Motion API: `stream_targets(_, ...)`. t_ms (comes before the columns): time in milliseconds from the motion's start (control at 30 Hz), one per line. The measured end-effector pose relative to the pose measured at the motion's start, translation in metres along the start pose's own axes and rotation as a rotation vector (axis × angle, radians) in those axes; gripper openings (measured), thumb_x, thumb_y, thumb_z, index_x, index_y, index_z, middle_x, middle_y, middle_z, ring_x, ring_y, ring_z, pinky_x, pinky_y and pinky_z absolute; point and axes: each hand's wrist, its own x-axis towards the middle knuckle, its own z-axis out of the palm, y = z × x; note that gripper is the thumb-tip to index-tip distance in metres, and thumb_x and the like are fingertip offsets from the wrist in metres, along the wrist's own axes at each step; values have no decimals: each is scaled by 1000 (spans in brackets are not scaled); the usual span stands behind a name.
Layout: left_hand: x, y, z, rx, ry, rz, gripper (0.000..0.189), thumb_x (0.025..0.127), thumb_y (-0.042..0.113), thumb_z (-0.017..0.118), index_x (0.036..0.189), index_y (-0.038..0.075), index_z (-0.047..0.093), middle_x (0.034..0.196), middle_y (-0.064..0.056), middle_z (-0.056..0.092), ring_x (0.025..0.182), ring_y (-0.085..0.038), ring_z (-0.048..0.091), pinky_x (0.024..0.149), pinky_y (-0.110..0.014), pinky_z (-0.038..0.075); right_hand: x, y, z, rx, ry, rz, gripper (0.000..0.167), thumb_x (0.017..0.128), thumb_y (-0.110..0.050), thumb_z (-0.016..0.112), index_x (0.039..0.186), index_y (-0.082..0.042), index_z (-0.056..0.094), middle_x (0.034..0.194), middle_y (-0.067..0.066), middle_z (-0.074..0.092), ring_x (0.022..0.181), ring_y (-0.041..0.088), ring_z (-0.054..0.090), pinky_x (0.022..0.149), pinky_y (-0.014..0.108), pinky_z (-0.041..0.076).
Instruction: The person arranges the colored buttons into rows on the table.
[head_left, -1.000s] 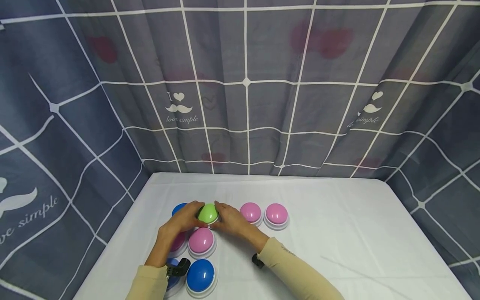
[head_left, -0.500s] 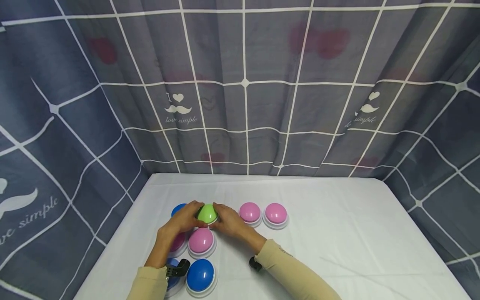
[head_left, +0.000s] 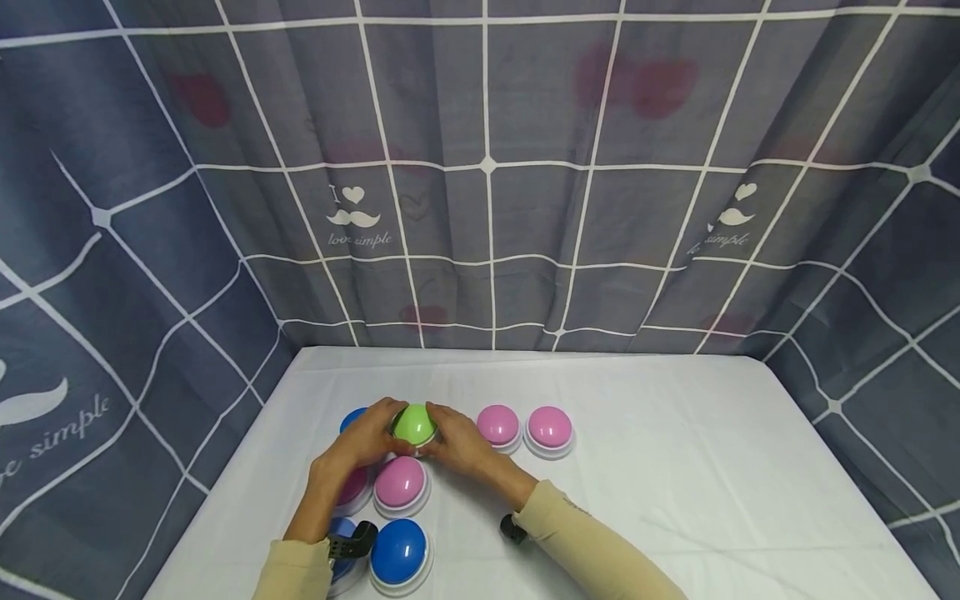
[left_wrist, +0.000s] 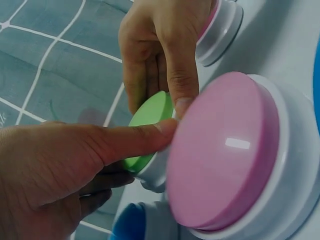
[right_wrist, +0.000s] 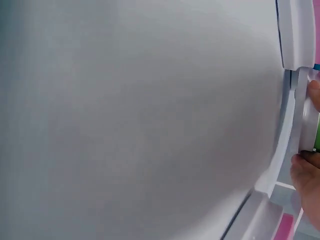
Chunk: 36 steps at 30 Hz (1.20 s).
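A push button with a green dome (head_left: pixel 414 425) and a white base stands between my two hands near the back left of the table. My left hand (head_left: pixel 366 439) grips its left side and my right hand (head_left: pixel 463 443) its right side. In the left wrist view both thumbs press the near side of the green button (left_wrist: pixel 152 110), their tips close together. A pink-domed button (head_left: pixel 399 481) sits just in front of it. Behind my left hand a blue button (head_left: pixel 351 417) is partly hidden. In the right wrist view only a few fingertips (right_wrist: pixel 303 172) show at the right edge.
Two more pink buttons (head_left: pixel 498 425) stand to the right of my right hand. Under my left forearm are a partly covered pink button (head_left: pixel 352 490) and a blue one (head_left: pixel 343 567). Another blue button (head_left: pixel 398 551) is at the front. A checked curtain (head_left: pixel 525 208) surrounds the white table (head_left: pixel 675 467).
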Motion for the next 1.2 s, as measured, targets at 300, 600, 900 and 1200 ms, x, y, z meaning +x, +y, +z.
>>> stream_targets(300, 0, 6, -9, -18, 37, 118, 70, 76, 21, 87, 134, -3, 56, 128, -18, 58, 121, -37, 55, 101, -54, 44, -7, -5, -20, 39, 36, 12, 73, 88, -24, 76, 145, 6, 42, 145, 19, 49, 133, 29, 47, 110, 37, 37)
stream_targets(600, 12, 33, -4, -59, 86, 254, 69, 75, 19, 88, 132, -5, 58, 125, -16, 61, 117, -33, 58, 100, -50, 47, -26, 9, -51, 65, 121, -49, 71, 85, -19, 79, 142, 8, 45, 142, 21, 51, 131, 33, 49, 108, 44, 40)
stream_targets(900, 31, 69, 16, -81, 115, 332, 70, 72, 23, 90, 131, -2, 60, 123, -12, 63, 116, -30, 59, 100, -49, 47, -58, 33, -84, 138, 176, -4, 72, 82, -14, 81, 142, 5, 47, 141, 21, 52, 130, 35, 49, 107, 50, 40)
stream_targets(1200, 41, 92, 44, -150, 144, 383, 71, 74, 32, 88, 133, 4, 59, 124, -5, 61, 117, -24, 58, 100, -45, 47, -90, 58, -103, 137, 260, -6, 72, 81, -17, 82, 142, 3, 49, 141, 17, 54, 129, 35, 51, 105, 52, 41)
